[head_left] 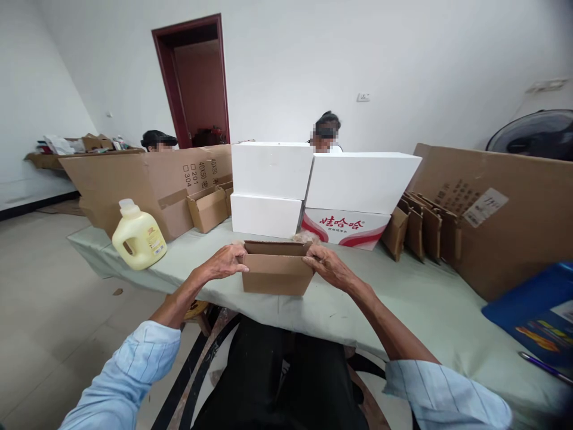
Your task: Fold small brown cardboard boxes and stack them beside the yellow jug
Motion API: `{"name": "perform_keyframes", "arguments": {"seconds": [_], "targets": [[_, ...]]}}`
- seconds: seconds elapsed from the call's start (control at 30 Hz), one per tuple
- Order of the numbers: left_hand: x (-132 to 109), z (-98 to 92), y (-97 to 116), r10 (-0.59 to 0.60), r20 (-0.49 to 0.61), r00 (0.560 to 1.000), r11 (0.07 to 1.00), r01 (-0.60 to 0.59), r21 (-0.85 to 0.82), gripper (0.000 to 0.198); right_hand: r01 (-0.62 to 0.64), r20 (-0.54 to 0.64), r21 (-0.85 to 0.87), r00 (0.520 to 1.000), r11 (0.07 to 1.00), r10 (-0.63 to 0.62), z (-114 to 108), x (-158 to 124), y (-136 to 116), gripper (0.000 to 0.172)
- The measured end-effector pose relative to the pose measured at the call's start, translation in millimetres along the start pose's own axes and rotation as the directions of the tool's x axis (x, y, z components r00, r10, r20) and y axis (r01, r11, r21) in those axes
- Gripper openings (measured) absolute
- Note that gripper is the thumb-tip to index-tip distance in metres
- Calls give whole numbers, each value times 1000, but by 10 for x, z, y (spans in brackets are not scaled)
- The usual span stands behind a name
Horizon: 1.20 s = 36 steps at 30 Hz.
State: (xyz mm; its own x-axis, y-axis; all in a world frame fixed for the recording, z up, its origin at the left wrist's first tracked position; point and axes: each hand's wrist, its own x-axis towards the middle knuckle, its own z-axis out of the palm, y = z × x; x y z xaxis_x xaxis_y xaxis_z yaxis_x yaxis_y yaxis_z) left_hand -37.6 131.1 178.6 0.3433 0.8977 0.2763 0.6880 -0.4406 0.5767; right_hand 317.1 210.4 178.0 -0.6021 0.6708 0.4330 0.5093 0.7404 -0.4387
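A small open cardboard box stands at the near edge of a pale green table. My left hand grips the box's left top corner, fingers curled over the flap. Over on the other side, my right hand is closed on the right top corner. Something pale shows just behind the box's far rim; I cannot make out what it is.
A yellow jug sits at the table's left end. White foam boxes are stacked behind, over a red-printed carton. Small folded cartons, big cardboard sheets, a blue package and a pen lie right. Two people sit behind the boxes.
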Motion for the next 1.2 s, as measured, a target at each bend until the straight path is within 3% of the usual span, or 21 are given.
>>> {"name": "perform_keyframes", "arguments": {"seconds": [0.2,0.33,0.6,0.83,0.97,1.07,1.13,1.2], "targets": [[-104,-44,77,75,-22,997,988,-77,-131,21,-73,24,182,997,981,70,-95,-227,-94,36],[-133,35,-11,84,14,996,993,-82,-85,33,-125,27,250,992,960,122,-32,-296,-79,38],[-208,147,-192,57,-45,997,995,-61,-81,54,-176,6,292,983,940,182,-7,-378,-87,36],[-253,164,-153,15,-63,998,982,-3,188,53,-246,-20,386,961,889,274,38,-632,-70,42],[-278,147,4,15,55,998,969,-28,244,38,-193,-53,421,970,886,236,79,-701,-47,42],[-333,160,87,26,70,997,959,-45,279,30,-124,-97,406,979,906,178,155,-787,-26,36],[-410,207,104,60,47,997,953,-71,294,31,-96,-154,339,976,936,155,232,-894,-7,34],[-516,292,95,111,16,994,945,-111,309,45,-62,-234,226,965,972,116,312,-1024,6,34]]}}
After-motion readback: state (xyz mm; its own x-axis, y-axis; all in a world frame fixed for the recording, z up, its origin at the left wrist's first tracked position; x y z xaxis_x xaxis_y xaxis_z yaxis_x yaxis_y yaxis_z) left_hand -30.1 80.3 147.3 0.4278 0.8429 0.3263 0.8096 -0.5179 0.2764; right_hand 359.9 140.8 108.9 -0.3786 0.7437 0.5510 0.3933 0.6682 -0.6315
